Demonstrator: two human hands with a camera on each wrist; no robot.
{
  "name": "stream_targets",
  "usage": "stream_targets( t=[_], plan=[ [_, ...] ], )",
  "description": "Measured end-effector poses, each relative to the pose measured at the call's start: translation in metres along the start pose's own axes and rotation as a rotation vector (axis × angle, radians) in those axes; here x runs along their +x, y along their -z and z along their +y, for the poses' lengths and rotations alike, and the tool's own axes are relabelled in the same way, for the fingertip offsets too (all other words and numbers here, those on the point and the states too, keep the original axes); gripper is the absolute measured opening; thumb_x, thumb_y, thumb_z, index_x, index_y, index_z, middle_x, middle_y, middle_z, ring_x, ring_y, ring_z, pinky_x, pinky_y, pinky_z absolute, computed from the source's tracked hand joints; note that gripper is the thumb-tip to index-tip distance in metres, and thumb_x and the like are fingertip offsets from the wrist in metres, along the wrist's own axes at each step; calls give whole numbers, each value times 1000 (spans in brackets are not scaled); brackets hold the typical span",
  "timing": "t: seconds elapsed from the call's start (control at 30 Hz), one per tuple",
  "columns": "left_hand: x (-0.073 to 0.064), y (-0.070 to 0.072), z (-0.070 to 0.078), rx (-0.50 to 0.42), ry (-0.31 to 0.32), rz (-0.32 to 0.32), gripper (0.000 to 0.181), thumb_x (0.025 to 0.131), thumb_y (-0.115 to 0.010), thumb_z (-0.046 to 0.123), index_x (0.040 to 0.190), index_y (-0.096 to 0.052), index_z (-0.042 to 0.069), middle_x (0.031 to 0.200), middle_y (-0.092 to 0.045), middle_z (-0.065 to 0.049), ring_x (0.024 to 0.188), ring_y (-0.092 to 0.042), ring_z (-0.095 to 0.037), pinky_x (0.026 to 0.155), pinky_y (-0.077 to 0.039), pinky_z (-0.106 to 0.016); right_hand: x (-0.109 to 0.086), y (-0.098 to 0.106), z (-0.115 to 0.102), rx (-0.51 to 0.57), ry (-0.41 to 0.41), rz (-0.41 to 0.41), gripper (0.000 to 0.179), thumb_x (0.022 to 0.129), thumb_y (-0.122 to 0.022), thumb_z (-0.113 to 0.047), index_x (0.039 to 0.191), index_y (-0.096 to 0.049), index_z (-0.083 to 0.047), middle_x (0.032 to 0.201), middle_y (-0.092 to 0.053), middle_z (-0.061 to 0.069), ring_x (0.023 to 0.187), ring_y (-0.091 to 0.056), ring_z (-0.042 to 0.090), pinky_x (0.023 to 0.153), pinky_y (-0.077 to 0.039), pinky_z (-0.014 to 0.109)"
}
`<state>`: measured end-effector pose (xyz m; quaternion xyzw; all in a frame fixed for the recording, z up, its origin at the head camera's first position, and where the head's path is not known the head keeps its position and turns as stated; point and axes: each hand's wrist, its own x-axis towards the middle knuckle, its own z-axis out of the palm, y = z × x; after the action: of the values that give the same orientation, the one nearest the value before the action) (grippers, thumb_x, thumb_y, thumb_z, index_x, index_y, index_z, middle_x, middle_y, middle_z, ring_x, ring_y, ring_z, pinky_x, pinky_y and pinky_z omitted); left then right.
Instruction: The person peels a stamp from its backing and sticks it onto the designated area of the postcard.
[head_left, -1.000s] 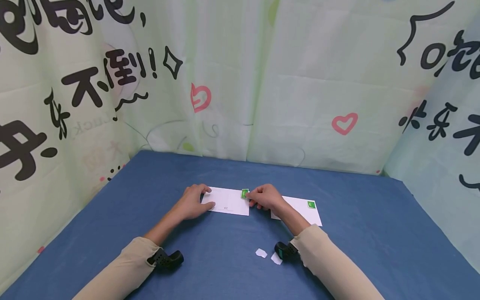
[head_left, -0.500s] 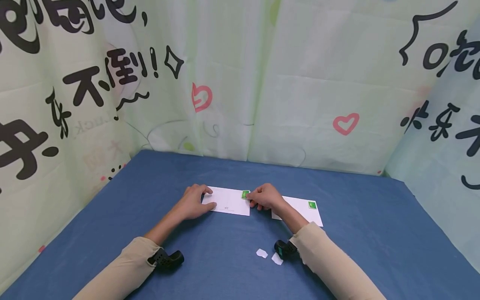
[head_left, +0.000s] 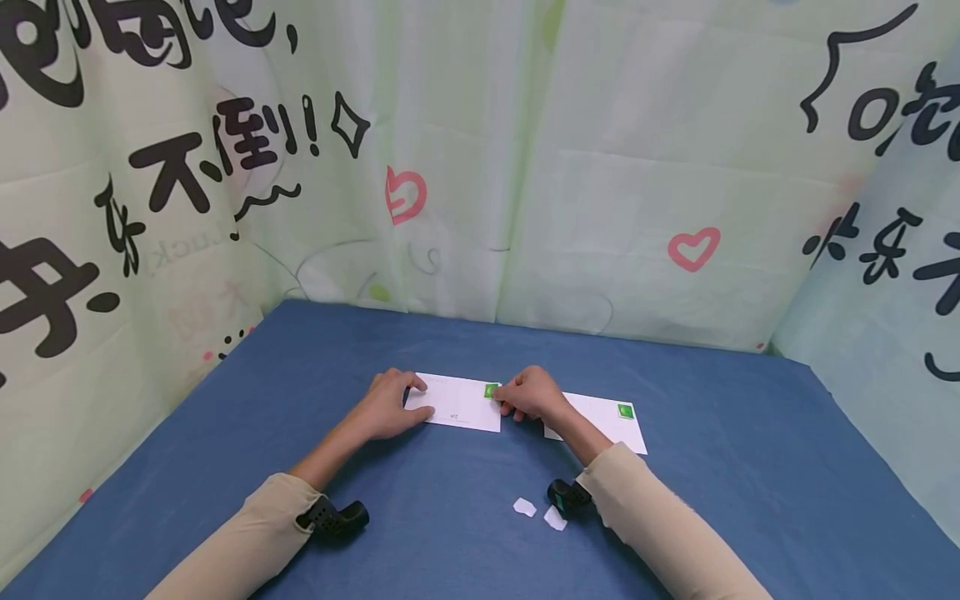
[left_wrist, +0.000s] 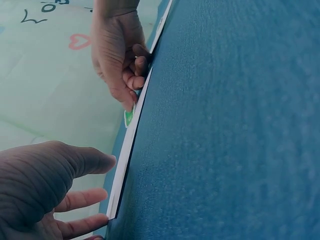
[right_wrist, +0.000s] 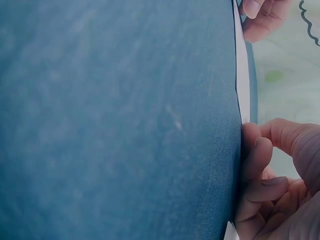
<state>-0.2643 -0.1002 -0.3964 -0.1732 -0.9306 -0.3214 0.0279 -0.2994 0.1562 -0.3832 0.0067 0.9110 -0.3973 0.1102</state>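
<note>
A white envelope (head_left: 453, 408) with small faint print lies on the blue table. My left hand (head_left: 390, 404) rests at its left end, thumb and fingers spread apart on it. At the upper right corner, my right hand (head_left: 531, 392) pinches a green stamp (head_left: 491, 390) between thumb and forefinger. The stamp (left_wrist: 129, 118) stands tilted up from the envelope's surface in the left wrist view. The other right-hand fingers curl beneath the palm. A second white envelope (head_left: 603, 417) bearing a green stamp (head_left: 626, 411) lies to the right, partly hidden by my right wrist.
Two small white paper scraps (head_left: 525, 507) lie nearer to me, beside the right wrist's black camera band (head_left: 567, 498). Another black band (head_left: 333, 518) is on the left wrist. Printed pale-green curtains (head_left: 600, 167) enclose the blue tabletop (head_left: 420, 533) at the back and sides.
Both hands hold nearly the same place, with the right fingers still at the stamp on the envelope's corner. The whole view has shifted very slightly.
</note>
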Motion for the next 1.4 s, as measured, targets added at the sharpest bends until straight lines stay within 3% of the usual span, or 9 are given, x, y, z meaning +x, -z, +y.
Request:
stream_targets(
  t=[0.5, 0.93, 1.2, 1.4],
  plan=[
    [0, -1, -1, -1, -4, 4, 36, 91, -76, 22, 118, -69, 1, 116, -59, -20, 109, -51, -38, 98, -42, -54, -4, -1, -3, -69, -2, 43, 33, 91, -71, -21, 62, -71, -8, 54, -60, 1, 46, -49, 12, 44, -31, 25],
    [0, -3, -1, 10, -16, 12, 34, 90, -77, 22, 115, -70, 1, 113, -59, -19, 107, -50, -36, 97, -42, -52, -7, -2, -1, -133, 66, 70, 37, 91, -72, -23, 57, -68, -9, 51, -56, 0, 45, -48, 11, 44, -30, 24],
    [-1, -4, -1, 13, -18, 13, 34, 89, -78, 22, 114, -70, 1, 113, -59, -19, 108, -51, -37, 97, -42, -53, -13, 1, 0, -198, 161, 121, 38, 95, -69, -27, 61, -69, -9, 54, -59, 0, 50, -54, 13, 51, -38, 26],
    [0, -3, -3, 15, -6, 13, 34, 90, -77, 21, 116, -70, 1, 116, -59, -20, 111, -50, -38, 98, -42, -54, -18, 6, -8, -251, 284, 161, 25, 96, -70, -26, 81, -74, -7, 62, -62, 0, 55, -52, 13, 54, -38, 27]
  ],
)
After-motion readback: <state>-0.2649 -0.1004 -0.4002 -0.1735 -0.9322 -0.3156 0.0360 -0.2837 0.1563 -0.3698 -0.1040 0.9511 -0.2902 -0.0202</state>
